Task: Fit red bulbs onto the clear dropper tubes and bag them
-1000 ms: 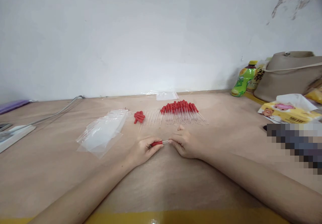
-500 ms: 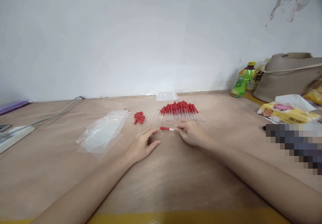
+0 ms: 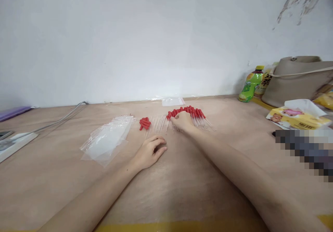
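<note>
My right hand [image 3: 183,120] reaches into the left part of a fanned row of glass droppers with red rubber bulbs [image 3: 197,112]. Its fingers are pinched together on a dropper there, which they mostly hide. My left hand [image 3: 152,152] rests on the table nearer to me, thumb and fingers apart, holding nothing. Just beyond it lie several bare, clear glass tubes [image 3: 157,123], side by side. To the left of these tubes is a small heap of loose red rubber bulbs [image 3: 145,123].
Overlapping clear zip bags [image 3: 108,140] lie to the left, and another bag [image 3: 173,101] lies by the wall. A grey cable [image 3: 65,113] crosses the far left. At right stand a green drink bottle [image 3: 251,84], a beige bag [image 3: 299,82] and a yellow tissue pack [image 3: 298,115].
My right hand has moved forward and left, from beside my left hand to the row, carrying the red-bulbed dropper. My left hand has let go of the bulb end and stays nearly in place.
</note>
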`<state>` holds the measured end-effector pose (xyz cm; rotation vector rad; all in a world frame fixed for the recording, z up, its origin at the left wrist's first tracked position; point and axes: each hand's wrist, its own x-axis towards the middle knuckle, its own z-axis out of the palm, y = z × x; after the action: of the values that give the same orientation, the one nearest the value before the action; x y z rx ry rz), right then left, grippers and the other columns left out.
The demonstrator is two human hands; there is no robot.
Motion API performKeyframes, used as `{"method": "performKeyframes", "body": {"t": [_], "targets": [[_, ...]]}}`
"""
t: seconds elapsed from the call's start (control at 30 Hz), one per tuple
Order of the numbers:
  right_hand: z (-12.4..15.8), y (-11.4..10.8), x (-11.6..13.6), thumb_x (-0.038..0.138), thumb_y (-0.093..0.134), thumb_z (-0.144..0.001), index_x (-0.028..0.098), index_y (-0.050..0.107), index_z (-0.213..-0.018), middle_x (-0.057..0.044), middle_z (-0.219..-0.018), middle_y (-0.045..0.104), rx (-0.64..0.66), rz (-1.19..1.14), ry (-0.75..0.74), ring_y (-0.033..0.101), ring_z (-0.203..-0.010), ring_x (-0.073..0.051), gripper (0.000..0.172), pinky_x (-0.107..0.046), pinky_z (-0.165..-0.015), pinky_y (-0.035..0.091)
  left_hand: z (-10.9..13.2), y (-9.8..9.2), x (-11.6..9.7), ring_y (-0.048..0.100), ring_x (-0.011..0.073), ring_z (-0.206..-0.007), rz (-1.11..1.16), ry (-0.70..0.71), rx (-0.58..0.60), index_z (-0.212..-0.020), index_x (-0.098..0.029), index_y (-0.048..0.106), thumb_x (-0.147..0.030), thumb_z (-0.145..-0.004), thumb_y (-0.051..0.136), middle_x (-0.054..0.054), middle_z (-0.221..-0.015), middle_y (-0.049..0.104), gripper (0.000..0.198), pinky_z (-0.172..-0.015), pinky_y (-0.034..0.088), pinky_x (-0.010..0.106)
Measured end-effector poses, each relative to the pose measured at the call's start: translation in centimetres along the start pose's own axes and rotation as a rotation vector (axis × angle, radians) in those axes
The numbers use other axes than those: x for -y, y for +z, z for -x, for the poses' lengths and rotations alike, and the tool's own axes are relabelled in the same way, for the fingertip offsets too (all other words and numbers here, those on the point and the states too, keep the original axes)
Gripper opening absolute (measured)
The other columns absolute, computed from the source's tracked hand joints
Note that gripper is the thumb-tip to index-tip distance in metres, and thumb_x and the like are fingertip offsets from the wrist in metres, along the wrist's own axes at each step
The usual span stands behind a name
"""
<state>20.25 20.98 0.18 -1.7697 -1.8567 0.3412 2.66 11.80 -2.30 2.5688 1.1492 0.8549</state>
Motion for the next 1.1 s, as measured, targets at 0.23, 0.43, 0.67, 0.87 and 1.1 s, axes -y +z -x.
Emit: {"method": "performKeyframes", "body": {"t": [0.23,0.43,0.67,0.87,1.1], "targets": [[-0.5,1.4,0.6,0.035,0.042,-0.079,0.013,0.065,-0.089,-0.015,-0.092,0.063,-0.056,0.12,0.071,0.059,-0.087,-0.026,0.033,-0.033,-0.068,0.043,0.0,0.1,0.1,0.056,0.0153,-0.085,0.005,-0.001,0.018,-0.094,-0.017,0.059,-0.023,-0.083,0.048,0.006,-0.096,0.059,0.017,-0.075,0.046,0.028],[-0.1,1.9,1.3,0.046,0.041,-0.079,0.015,0.065,-0.085,-0.013,-0.087,0.064,-0.039,0.183,0.028,0.059,-0.087,-0.026,0.039,-0.034,-0.069,0.043,0.0,0.1,0.2,0.056,0.0159,-0.085,0.007,-0.002,0.013,-0.095,-0.018,0.059,-0.024,-0.083,0.048,0.006,-0.097,0.059,0.017,-0.075,0.046,0.029],[-0.1,1.7,1.3,0.039,0.043,-0.079,0.019,0.064,-0.088,-0.01,-0.088,0.065,-0.035,0.21,0.024,0.06,-0.086,-0.024,0.03,-0.032,-0.068,0.043,0.1,0.0,0.3,0.056,0.0162,-0.086,0.0,0.0,0.016,-0.095,-0.019,0.059,-0.025,-0.083,0.047,0.006,-0.098,0.058,0.018,-0.073,0.046,0.028],[0.1,1.6,0.9,0.036,0.044,-0.079,0.027,0.06,-0.097,-0.004,-0.091,0.065,-0.042,0.225,-0.072,0.059,-0.086,-0.021,0.025,-0.03,-0.067,0.041,0.2,0.0,0.4,0.054,0.0191,-0.087,-0.155,-0.046,-0.122,-0.088,-0.021,0.061,-0.029,-0.081,0.05,0.004,-0.092,0.061,0.016,-0.08,0.039,0.036],[1.2,2.6,2.0,0.039,0.04,-0.084,0.023,0.066,-0.082,-0.005,-0.09,0.064,0.005,0.267,-0.333,0.058,-0.086,-0.019,0.03,-0.027,-0.065,0.038,0.2,-1.2,3.1,0.05,0.0246,-0.089,-0.434,-0.315,-0.439,-0.088,-0.021,0.06,-0.031,-0.076,0.054,0.005,-0.086,0.058,0.016,-0.079,0.037,0.038]]}}
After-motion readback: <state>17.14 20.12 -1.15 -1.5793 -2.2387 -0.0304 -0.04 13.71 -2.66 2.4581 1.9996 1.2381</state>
